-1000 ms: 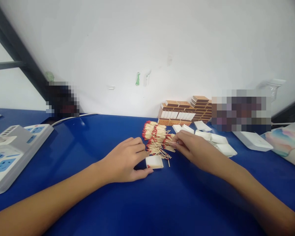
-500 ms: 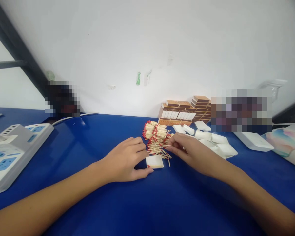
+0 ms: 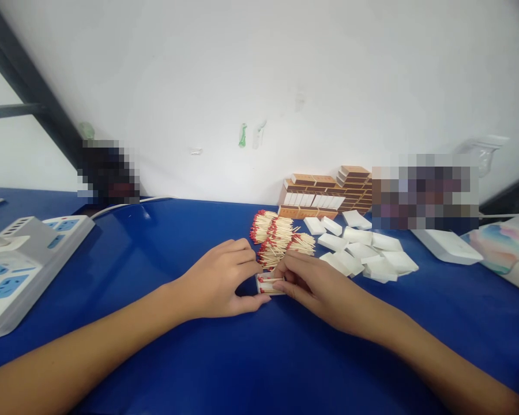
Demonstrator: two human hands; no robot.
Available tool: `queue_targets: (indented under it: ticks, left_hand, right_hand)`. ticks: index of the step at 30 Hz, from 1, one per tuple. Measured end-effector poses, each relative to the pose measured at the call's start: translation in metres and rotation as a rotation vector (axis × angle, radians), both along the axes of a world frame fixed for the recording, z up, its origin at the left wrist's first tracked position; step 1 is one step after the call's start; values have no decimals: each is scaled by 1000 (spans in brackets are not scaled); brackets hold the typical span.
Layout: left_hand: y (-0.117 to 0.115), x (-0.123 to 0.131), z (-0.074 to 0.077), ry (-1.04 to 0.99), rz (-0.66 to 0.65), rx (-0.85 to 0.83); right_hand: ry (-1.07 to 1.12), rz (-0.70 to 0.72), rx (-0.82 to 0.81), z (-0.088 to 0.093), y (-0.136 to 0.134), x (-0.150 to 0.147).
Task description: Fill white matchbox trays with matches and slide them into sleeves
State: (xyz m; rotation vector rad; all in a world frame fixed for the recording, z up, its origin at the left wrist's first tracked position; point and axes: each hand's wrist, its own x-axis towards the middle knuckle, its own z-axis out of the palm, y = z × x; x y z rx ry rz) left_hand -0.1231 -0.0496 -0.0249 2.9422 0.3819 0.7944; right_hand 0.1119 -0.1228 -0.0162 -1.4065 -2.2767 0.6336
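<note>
A small white matchbox tray (image 3: 268, 285) lies on the blue table (image 3: 251, 357) between my hands, with a few red-tipped matches in it. My left hand (image 3: 220, 279) curls round its left side, thumb along the near edge, fingers on the far edge. My right hand (image 3: 315, 285) covers the tray's right part, its fingers pinched on matches that rest in the tray. Just behind lies a pile of loose red-tipped matches (image 3: 279, 239).
Several empty white trays (image 3: 363, 253) lie right of the pile. Brown matchbox sleeves (image 3: 328, 193) are stacked against the white wall. A white power strip (image 3: 21, 259) sits at the far left, and a white flat box (image 3: 447, 246) and colourful paper (image 3: 508, 253) at the right.
My right hand has come back from the match pile toward me and to the left, down onto the tray with matches. My left hand has stayed on the tray.
</note>
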Motion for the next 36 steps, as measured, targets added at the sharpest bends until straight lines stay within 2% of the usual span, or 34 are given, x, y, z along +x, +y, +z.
queue_targets:
  ticks: [11, 16, 23, 36]
  left_hand:
    - [1, 0, 2, -3, 0, 21]
    - [1, 0, 1, 6, 16, 31]
    - [1, 0, 1, 4, 8, 39]
    - [0, 0, 2, -5, -2, 33]
  right_hand:
    - [-64, 9, 29, 5, 2, 8]
    - [-65, 0, -39, 12, 0, 10]
    - [-52, 24, -79, 10, 1, 13]
    - [-73, -30, 47, 10, 2, 14]
